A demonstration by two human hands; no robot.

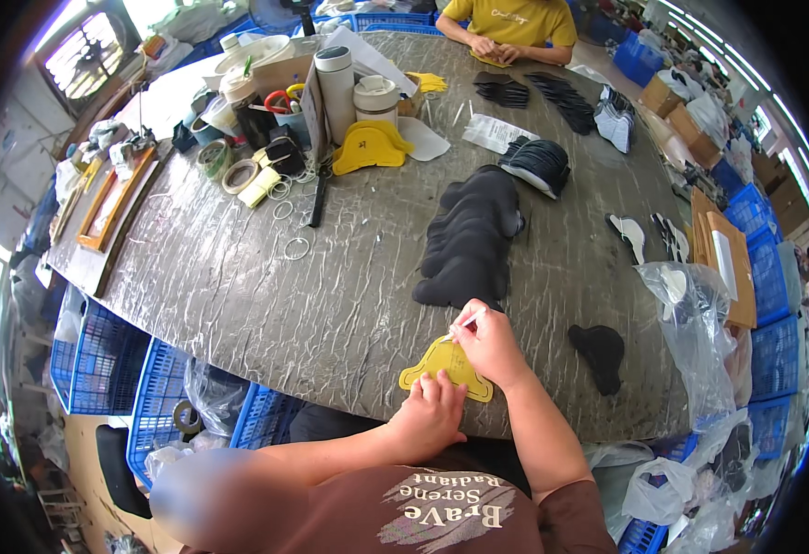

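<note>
Yellow template [455, 361] lies partly beneath the unclenched left hand [430, 415]; right hand [491, 345] pinches a white pen [472, 319].

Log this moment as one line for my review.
left hand: on yellow piece | right hand: holding thin white stick at yellow piece | beyond hands: overlapping black pieces

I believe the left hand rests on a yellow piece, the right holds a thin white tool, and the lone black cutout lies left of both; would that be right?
Not quite: the head view shows the lone black cutout to the right of the left hand and right hand; the rest is correct.
</note>
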